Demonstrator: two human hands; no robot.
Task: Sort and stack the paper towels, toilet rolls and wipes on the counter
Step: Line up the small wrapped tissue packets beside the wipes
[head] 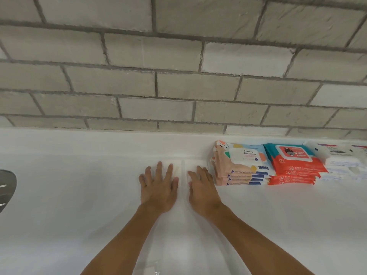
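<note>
Both hands lie flat, fingers straight, on white paper towel packs that blend into the white counter. My left hand presses the left pack, my right hand the right one, with a seam between them. To the right stand three stacks of wipes: peach and blue packs, red and teal baby wipes, and white packs at the frame edge.
A grey brick wall rises behind the counter. A metal object shows at the left edge. Clear plastic wrap glints near the bottom between my forearms.
</note>
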